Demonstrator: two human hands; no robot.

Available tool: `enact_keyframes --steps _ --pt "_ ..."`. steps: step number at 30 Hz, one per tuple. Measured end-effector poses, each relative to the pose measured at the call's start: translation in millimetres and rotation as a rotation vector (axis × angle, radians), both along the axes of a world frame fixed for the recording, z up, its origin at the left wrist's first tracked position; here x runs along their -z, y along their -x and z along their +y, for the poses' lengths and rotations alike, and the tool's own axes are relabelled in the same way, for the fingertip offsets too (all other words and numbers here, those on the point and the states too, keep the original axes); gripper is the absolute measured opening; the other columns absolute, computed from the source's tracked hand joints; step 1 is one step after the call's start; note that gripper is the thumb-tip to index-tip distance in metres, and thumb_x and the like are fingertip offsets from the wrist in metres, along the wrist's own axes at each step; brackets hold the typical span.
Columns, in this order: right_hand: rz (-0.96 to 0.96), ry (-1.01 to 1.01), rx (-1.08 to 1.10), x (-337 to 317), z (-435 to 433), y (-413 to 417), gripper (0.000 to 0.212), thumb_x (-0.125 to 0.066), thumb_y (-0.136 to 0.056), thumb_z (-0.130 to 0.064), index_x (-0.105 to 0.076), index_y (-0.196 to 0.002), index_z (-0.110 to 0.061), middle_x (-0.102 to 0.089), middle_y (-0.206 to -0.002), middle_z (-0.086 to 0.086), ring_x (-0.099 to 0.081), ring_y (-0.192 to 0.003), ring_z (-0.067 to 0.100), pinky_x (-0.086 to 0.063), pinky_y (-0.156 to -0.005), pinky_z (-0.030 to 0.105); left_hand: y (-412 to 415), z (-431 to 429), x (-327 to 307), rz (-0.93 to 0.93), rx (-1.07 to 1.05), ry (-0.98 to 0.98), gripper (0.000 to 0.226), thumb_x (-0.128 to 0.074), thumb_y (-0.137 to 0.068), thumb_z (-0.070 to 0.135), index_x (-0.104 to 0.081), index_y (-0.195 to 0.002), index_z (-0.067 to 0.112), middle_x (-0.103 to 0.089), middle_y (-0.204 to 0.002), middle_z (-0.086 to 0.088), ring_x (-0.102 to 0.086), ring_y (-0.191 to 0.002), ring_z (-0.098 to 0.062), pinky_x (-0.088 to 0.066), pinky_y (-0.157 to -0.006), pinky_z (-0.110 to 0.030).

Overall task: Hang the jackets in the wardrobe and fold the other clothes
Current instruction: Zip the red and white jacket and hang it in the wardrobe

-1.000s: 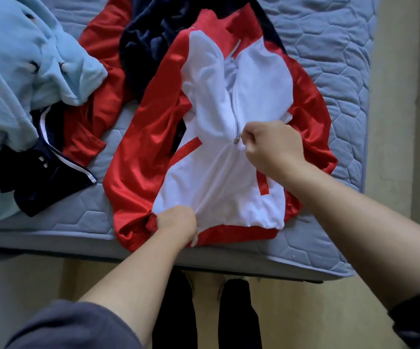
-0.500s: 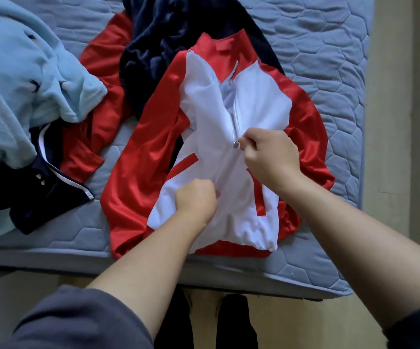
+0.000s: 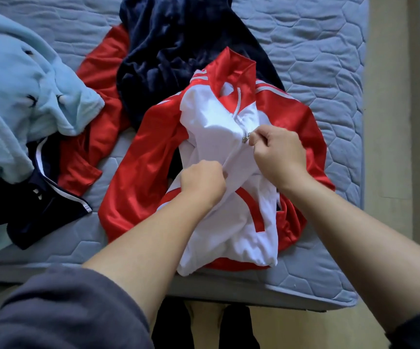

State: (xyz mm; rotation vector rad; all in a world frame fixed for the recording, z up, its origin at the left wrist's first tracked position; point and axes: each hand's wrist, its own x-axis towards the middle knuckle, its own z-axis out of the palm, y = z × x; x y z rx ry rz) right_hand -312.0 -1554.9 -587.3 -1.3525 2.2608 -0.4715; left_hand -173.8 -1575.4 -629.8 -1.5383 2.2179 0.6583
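Head view, listed by size. Bed [image 3: 329, 46]: grey quilted mattress, carrying all the clothes. Blue fleece [image 3: 15, 96], far left; navy garment [image 3: 178, 46], top centre. Jacket [image 3: 138, 177]: red and white, face up near the front edge, zip part closed. Best zipped with the fabric below the slider pulled taut and straight, teeth aligned. Left hand [image 3: 202, 181]: fisted on the white front below the slider. Right hand [image 3: 278, 153]: fingers curled tight, pinching the zip pull [image 3: 245, 138].
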Motion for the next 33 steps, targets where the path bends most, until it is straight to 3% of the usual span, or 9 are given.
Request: enact_keyframes --steps 5,10,16,19,23,26,28,31,33 --pt "0.013 0.035 -0.045 -7.0 -10.5 7.1 0.018 -0.05 -0.091 -0.027 -0.067 -0.089 -0.022 -0.068 -0.09 0.002 -0.059 -0.089 0.031 -0.047 -0.072 0.039 -25.4 28.7 13.7 -0.223 0.026 -0.207 0.022 -0.049 -0.093 0.02 -0.062 -0.109 0.013 -0.064 -0.114 -0.009 -0.062 -0.106 -0.031 -0.04 -0.073 -0.031" --pt "-0.201 0.169 -0.14 -10.4 -1.2 3.9 0.018 -0.054 -0.093 -0.008 -0.067 -0.082 -0.001 -0.053 -0.086 0.0 -0.054 -0.082 0.022 -0.041 -0.074 0.03 -34.0 -2.6 -18.3 -0.039 -0.186 -0.581 0.025 -0.045 -0.081 0.018 -0.061 -0.097 0.008 -0.068 -0.085 -0.013 -0.068 -0.078 -0.031 -0.053 -0.062 -0.029" --pt "-0.271 0.218 -0.185 -47.6 12.8 4.0 0.013 -0.058 -0.09 -0.002 -0.067 -0.08 -0.003 -0.051 -0.084 -0.006 -0.052 -0.078 0.015 -0.041 -0.073 0.023 9.0 -87.4 -94.4 0.473 -0.535 -0.149 0.029 -0.049 -0.078 0.042 -0.057 -0.071 0.015 -0.07 -0.073 -0.007 -0.066 -0.058 -0.02 -0.058 -0.059 -0.035" --pt "-0.241 0.217 -0.251 -70.5 22.9 0.3 0.013 -0.058 -0.09 -0.002 -0.066 -0.08 -0.002 -0.055 -0.086 -0.003 -0.056 -0.079 0.022 -0.047 -0.074 0.042 39.2 -94.3 -120.5 0.335 -0.369 -0.258 0.041 -0.057 -0.075 0.053 -0.061 -0.083 0.012 -0.066 -0.076 -0.006 -0.067 -0.062 -0.022 -0.057 -0.057 -0.031" --pt "-0.177 0.179 -0.307 -92.0 44.8 -1.1 0.013 -0.056 -0.091 -0.005 -0.064 -0.082 0.0 -0.059 -0.089 0.007 -0.058 -0.079 0.032 -0.047 -0.069 0.049 53.2 -74.9 -134.5 0.148 -0.326 -0.413 0.014 -0.05 -0.085 0.009 -0.06 -0.076 0.005 -0.068 -0.074 -0.012 -0.065 -0.061 -0.024 -0.058 -0.071 -0.031" --pt "-0.166 0.129 -0.256 -100.1 65.2 -3.2 0.013 -0.057 -0.09 -0.006 -0.067 -0.082 -0.001 -0.062 -0.089 0.008 -0.06 -0.082 0.032 -0.047 -0.073 0.045 43.9 -57.8 -143.9 0.568 -0.856 -0.602 0.019 -0.045 -0.088 -0.005 -0.053 -0.072 0.003 -0.061 -0.052 -0.011 -0.061 -0.046 -0.019 -0.055 -0.047 -0.027" --pt "-0.193 0.05 -0.17 -106.0 74.3 -4.1 0.015 -0.058 -0.091 -0.008 -0.068 -0.081 -0.001 -0.062 -0.084 0.008 -0.059 -0.081 0.028 -0.044 -0.075 0.04 30.8 -44.7 -156.7 0.874 -1.101 -0.71 0.021 -0.044 -0.09 -0.006 -0.054 -0.074 0.003 -0.06 -0.063 -0.011 -0.061 -0.056 -0.019 -0.057 -0.054 -0.031" --pt "-0.295 -0.126 0.039 -128.2 77.5 -5.7 0.017 -0.055 -0.091 -0.012 -0.071 -0.088 -0.007 -0.068 -0.089 0.004 -0.06 -0.086 0.018 -0.044 -0.077 0.029 9.0 -20.8 -199.8 1.138 -1.286 -0.811 0.029 -0.033 -0.087 -0.007 -0.052 -0.067 0.0 -0.061 -0.05 -0.011 -0.062 -0.043 -0.019 -0.053 -0.044 -0.026" --pt "-0.591 -0.155 0.294 -153.5 73.9 -10.1 0.023 -0.049 -0.09 -0.009 -0.069 -0.103 -0.009 -0.067 -0.103 0.006 -0.06 -0.09 0.016 -0.047 -0.076 0.029 -6.5 -7.1 -235.4 1.275 -1.323 -0.888 0.031 -0.025 -0.085 -0.008 -0.048 -0.064 -0.001 -0.06 -0.047 -0.011 -0.061 -0.04 -0.02 -0.051 -0.04 -0.025"
